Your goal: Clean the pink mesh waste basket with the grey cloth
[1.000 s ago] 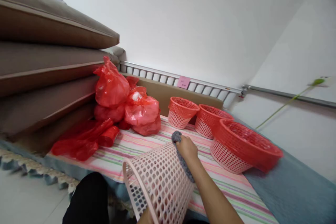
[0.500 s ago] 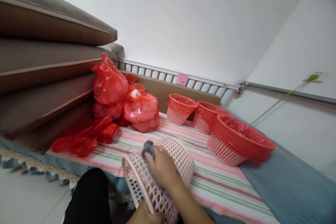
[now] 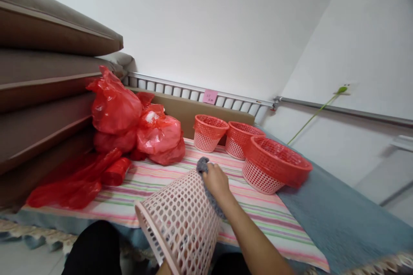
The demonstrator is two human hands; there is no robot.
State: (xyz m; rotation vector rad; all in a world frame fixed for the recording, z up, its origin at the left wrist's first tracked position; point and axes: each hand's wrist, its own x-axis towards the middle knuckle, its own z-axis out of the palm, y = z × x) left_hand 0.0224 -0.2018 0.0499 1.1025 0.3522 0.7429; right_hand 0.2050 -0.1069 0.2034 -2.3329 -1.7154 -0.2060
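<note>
A pale pink perforated plastic wastebasket (image 3: 180,215) lies tilted over my lap, its open rim toward the lower left. My right hand (image 3: 217,180) is closed on a grey cloth (image 3: 203,165), pressing it against the basket's base end at the upper right. More of the cloth hangs below the hand along the basket's side. At the rim, my left hand (image 3: 165,268) reaches inside and holds the basket; its fingers are mostly hidden, with skin showing faintly through the holes.
Several red-lined baskets (image 3: 206,142) stand on the striped cloth (image 3: 142,195) toward the right. Full red plastic bags (image 3: 161,137), a roll of red bags (image 3: 116,172) and a loose red bag (image 3: 67,191) lie left. Stacked brown cushions (image 3: 45,73) rise beside them; a radiator (image 3: 183,91) lines the wall.
My right hand has slid the cloth from the basket's side toward its base end. My left hand has gone from gripping the rim to inside the basket. The view has shifted right.
</note>
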